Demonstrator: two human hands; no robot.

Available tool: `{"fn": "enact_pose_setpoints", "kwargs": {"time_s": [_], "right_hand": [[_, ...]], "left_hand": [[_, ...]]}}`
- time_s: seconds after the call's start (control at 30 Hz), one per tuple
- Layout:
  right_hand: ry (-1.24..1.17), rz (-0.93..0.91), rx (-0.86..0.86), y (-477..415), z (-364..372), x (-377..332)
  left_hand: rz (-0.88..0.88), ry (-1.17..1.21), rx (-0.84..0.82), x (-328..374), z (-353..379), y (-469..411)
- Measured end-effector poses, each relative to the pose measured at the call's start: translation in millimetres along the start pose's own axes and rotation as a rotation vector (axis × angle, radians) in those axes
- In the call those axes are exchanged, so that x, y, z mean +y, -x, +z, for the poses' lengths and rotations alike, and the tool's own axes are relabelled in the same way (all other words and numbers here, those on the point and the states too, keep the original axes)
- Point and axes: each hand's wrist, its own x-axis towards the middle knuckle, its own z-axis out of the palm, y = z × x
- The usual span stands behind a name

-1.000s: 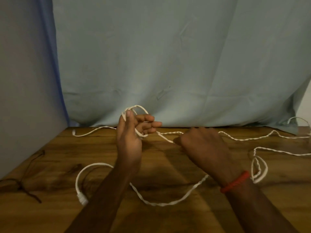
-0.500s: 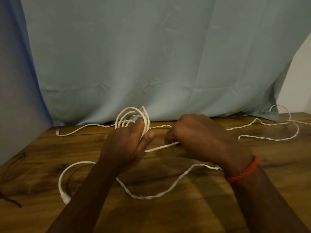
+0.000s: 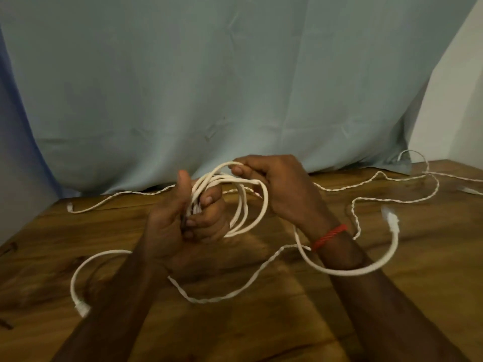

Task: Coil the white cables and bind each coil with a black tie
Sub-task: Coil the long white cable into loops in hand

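My left hand [image 3: 180, 220] is closed around one side of a coil of white cable [image 3: 251, 205] with several loops, held above the wooden table [image 3: 261, 322]. My right hand [image 3: 282, 189] pinches the top strand of that coil. The cable's free tail runs under my right wrist and curls up to a white plug [image 3: 390, 218] in the air at the right. A thinner twisted white cable [image 3: 222, 296] lies on the table below my hands. Something dark shows between my left fingers; I cannot tell what it is.
Another twisted white cable [image 3: 379, 199] snakes across the far right of the table, and one runs to the far left end [image 3: 70, 207]. A white cable loop with a plug [image 3: 82, 308] lies at the near left. A pale blue cloth [image 3: 235, 87] hangs behind the table.
The coil has grown by a loop and is wider now. My right hand rose from table level to the coil's top. The plug end has swung up at the right. The camera has shifted right.
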Motion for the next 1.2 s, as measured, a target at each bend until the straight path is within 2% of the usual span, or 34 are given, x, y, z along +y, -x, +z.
{"fn": "enact_pose_setpoints", "kwargs": {"time_s": [0.13, 0.3, 0.37, 0.47, 0.6, 0.73, 0.8, 0.87, 0.97, 1.07, 1.2], "right_hand": [[0.031, 0.045, -0.133, -1, 10, 7], [-0.062, 0.195, -0.207, 0, 5, 20], [-0.153, 0.227, -0.197, 0, 3, 23], [-0.433, 0.193, -0.184, 0, 2, 17], [-0.686, 0.254, -0.341, 5, -5, 8], [-0.531, 0.129, -0.514, 9, -6, 4], [-0.588, 0.097, -0.543, 12, 3, -9], [-0.747, 0.092, -0.476, 14, 12, -22], [-0.824, 0.065, -0.398, 17, 23, -34], [-0.93, 0.09, -0.445, 16, 26, -36], [-1.179, 0.164, -0.502, 17, 32, -40]], "left_hand": [[0.075, -0.132, 0.23, 2, 1, -1], [0.214, -0.048, 0.429, 11, -4, -4], [0.273, -0.006, 0.504, 16, -10, -2], [0.357, 0.073, 0.605, 24, -17, 1], [0.453, 0.122, 0.693, 30, -23, 5], [0.513, 0.067, 0.805, 33, -27, 4], [0.504, -0.013, 0.835, 32, -28, 3], [0.49, -0.132, 0.857, 27, -27, 1], [0.457, -0.35, 0.877, 17, -17, -4], [0.383, -0.528, 0.799, 7, -1, -7], [0.278, -0.577, 0.689, -3, 14, -8]]}}
